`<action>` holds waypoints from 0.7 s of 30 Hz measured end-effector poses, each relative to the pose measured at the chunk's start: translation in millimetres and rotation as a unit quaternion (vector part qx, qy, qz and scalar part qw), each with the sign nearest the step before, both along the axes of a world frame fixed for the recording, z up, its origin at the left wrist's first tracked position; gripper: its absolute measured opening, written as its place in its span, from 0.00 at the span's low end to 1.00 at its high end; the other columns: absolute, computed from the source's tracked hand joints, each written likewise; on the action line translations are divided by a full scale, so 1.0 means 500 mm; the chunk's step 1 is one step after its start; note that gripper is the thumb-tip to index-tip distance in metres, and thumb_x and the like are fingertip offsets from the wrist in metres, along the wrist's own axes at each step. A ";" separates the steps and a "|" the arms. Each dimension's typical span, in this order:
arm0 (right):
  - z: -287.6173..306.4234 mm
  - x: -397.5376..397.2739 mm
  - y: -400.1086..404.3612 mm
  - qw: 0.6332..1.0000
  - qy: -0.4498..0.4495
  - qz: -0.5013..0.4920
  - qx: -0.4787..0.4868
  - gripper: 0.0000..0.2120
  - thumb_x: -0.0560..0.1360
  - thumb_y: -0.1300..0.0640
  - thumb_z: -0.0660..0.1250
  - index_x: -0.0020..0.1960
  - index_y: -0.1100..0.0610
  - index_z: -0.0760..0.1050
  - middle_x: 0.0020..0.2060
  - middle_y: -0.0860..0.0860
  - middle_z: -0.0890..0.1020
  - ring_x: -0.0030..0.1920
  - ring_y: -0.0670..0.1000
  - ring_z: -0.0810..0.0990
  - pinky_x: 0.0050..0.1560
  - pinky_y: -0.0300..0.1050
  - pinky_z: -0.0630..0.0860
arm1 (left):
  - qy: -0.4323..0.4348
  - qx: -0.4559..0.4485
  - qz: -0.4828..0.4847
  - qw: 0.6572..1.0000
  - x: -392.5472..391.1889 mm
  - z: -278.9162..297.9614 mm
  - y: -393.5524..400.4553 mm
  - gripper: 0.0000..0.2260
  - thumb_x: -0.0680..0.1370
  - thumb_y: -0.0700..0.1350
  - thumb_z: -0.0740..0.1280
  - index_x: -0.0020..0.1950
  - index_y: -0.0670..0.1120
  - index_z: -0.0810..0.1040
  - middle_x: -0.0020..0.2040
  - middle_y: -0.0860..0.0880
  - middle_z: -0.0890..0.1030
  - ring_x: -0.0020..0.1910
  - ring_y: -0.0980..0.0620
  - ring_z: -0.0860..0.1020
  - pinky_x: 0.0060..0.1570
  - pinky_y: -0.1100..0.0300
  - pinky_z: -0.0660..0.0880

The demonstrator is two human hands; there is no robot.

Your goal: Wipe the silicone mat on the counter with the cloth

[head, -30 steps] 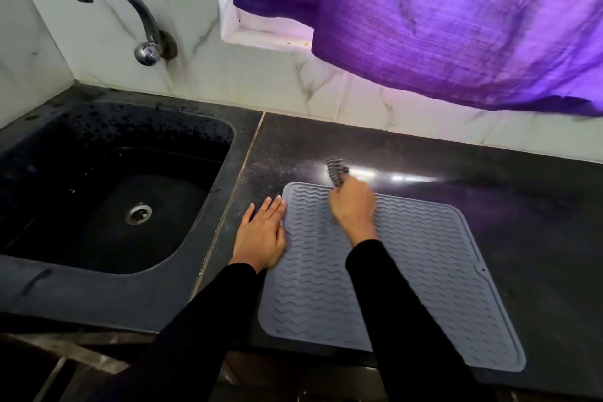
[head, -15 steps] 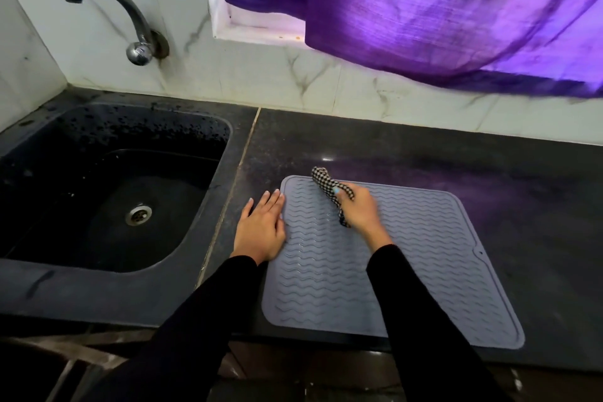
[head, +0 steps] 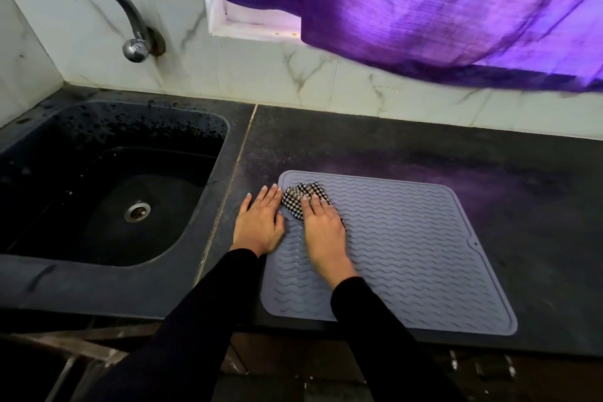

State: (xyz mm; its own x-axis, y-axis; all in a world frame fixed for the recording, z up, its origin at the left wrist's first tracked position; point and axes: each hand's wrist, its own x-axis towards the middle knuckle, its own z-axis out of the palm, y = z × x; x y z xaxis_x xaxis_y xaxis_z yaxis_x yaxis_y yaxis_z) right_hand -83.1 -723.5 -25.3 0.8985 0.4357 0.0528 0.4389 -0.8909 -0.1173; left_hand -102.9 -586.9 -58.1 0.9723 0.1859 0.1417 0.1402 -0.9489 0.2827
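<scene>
The silicone mat (head: 408,254), one grey sheet with wavy ridges, lies flat on the dark surface (head: 489,173), its near edge close to the surface's front edge. On the mat's far left corner sits one cloth (head: 295,197), checked black and white and bunched into a small wad.

The right hand (head: 321,222) lies palm down on the cloth, fingers (head: 306,202) nearly straight and together, pointing away from the person and slightly left; its grip is open, pressing the cloth flat against the mat rather than curling round it. Part of the cloth shows beyond the fingertips and a little at the hand's right side. The wrist and a black sleeve (head: 375,336) run back over the mat toward the person.

The left hand (head: 259,222) rests palm down just left of the cloth, at the mat's left edge, fingers straight and together. Its grip is open too and holds nothing; the thumb side lies on the mat's border while the rest of the hand lies on the surface. The two hands lie side by side, nearly touching.

Left of the mat, past a seam in the surface, is one black sink (head: 49,271) with one metal drain. One curved metal tap (head: 130,16) stands on the marble wall behind the sink. Above the mat's far side hangs one purple curtain (head: 440,10).
</scene>
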 end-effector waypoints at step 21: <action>0.089 -0.051 -0.091 0.992 0.046 -0.080 0.089 0.30 0.74 0.63 0.62 0.74 0.54 0.58 0.73 0.54 0.63 0.70 0.54 0.66 0.70 0.47 0.62 | -0.002 -0.024 -0.008 1.000 0.001 -0.007 0.006 0.29 0.74 0.51 0.44 0.75 0.48 0.58 0.76 0.52 0.59 0.75 0.54 0.53 0.73 0.52 0.44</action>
